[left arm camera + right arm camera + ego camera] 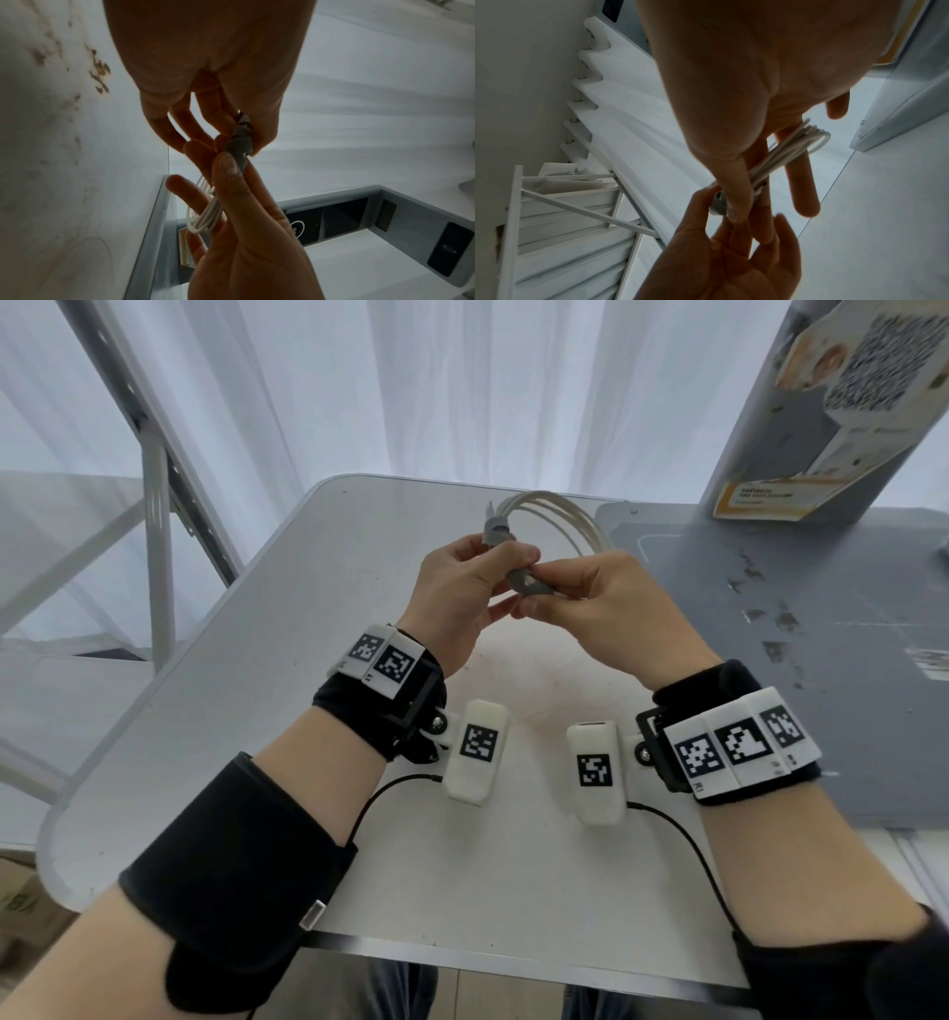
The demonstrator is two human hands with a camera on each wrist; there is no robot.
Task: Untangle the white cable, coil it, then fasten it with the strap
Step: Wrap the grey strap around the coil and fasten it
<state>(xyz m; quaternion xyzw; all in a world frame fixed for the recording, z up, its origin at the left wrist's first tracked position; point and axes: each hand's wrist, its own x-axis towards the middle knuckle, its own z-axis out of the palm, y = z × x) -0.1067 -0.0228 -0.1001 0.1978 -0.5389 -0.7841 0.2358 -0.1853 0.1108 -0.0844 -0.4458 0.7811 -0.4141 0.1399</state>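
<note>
The white cable is wound into a coil of several loops and held above the table, with its far loops arching away from me. A grey strap wraps the near end of the bundle. My left hand pinches the strap's free end between thumb and fingers. My right hand holds the coil across its fingers, and its thumb presses on the strap. In the left wrist view the coil lies across the right hand's fingers. The cable's plug tip pokes up beside the strap.
A white folding table lies below my hands. A grey cabinet top with worn marks adjoins it on the right, and a box with printed labels stands there. A metal frame and white curtains are at the left and back.
</note>
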